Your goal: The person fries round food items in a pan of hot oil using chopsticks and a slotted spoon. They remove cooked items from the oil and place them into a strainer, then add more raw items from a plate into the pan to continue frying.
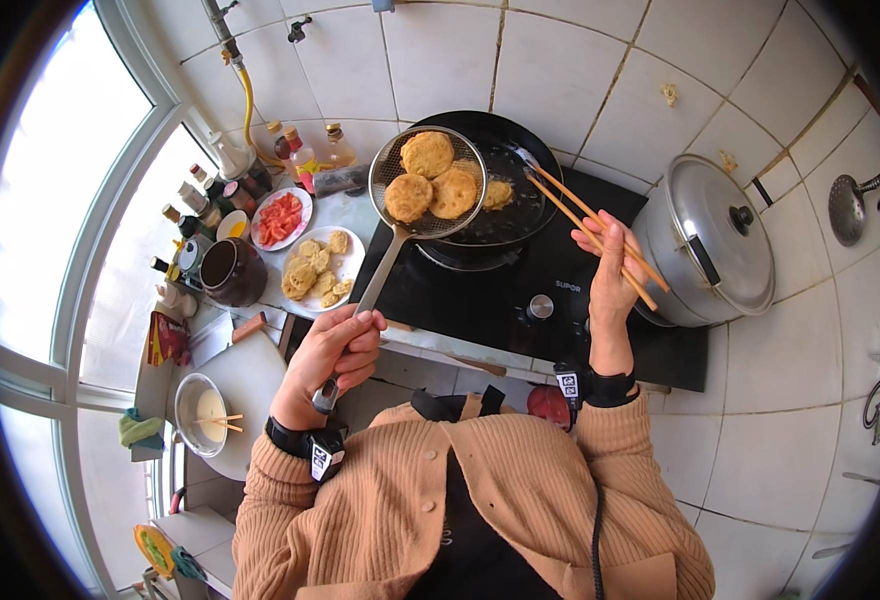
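My left hand (338, 352) grips the long handle of a wire-mesh skimmer (440, 229). Three golden fried patties (426, 155) lie in its mesh, which overlaps the left part of a black wok (518, 135) on the gas stove. Between the fingers of my right hand (614, 277) is a pair of wooden chopsticks (586, 217), their tips inside the wok near its right wall. One more fried piece (497, 195) sits in the dark oil, right of the skimmer and apart from the chopstick tips.
Left of the black stove (477, 307) stand a plate of pale battered pieces (312, 274), a plate of cut tomato (281, 217), a brown jar (233, 271) and several bottles. A cleaver (211, 341) and a batter bowl (201, 414) are nearer me. A large lidded pot (702, 240) stands right.
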Demonstrator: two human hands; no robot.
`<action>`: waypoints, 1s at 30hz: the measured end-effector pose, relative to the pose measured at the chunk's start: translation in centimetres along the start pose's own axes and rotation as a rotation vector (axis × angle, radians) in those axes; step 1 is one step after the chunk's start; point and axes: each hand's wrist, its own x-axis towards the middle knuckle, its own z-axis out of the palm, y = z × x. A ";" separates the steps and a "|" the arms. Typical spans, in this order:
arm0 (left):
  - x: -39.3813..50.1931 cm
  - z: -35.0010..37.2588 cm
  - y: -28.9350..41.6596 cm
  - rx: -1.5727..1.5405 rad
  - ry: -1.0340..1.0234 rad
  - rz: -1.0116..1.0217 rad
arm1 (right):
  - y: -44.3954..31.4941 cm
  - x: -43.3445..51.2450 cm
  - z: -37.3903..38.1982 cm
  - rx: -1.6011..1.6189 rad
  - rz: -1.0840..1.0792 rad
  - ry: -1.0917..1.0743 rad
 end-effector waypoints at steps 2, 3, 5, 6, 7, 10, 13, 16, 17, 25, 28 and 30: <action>0.0 0.1 0.0 0.010 0.006 -0.002 | 0.0 0.0 -0.1 0.000 -0.025 -0.008; 0.1 0.0 0.0 0.002 -0.003 0.002 | 0.0 0.0 -0.2 -0.013 -0.004 0.000; 0.2 -0.2 0.0 0.007 -0.032 -0.008 | -0.1 -0.1 -0.4 -0.023 0.036 -0.006; 0.2 -0.2 -0.1 0.019 -0.024 -0.010 | -0.1 -0.3 -0.5 -0.032 0.024 -0.001; 0.2 -0.3 -0.1 0.005 -0.041 -0.007 | -0.2 -0.4 -0.5 -0.050 0.032 0.013; 0.2 -0.7 -0.1 0.018 -0.053 -0.010 | -0.5 -0.4 -0.5 -0.075 0.027 0.004; 0.2 -0.8 -0.1 0.008 -0.055 -0.019 | -0.7 -0.5 -0.5 -0.118 0.033 0.025; 0.1 -0.8 0.0 -0.001 -0.050 -0.019 | -0.7 -0.5 -0.6 -0.120 0.041 0.047; 0.2 -0.8 0.0 -0.006 -0.055 -0.021 | -0.7 -0.5 -0.6 -0.113 0.040 0.030; 0.2 -0.5 0.2 0.025 -0.016 -0.004 | -0.4 0.9 -0.6 -0.103 0.066 -0.107; 0.3 -0.5 0.3 0.020 -0.014 -0.012 | -0.4 2.1 -0.6 -0.176 0.073 -0.227; 0.3 -0.5 0.2 0.011 -0.008 -0.009 | 0.0 2.8 -0.3 -0.191 0.058 -0.282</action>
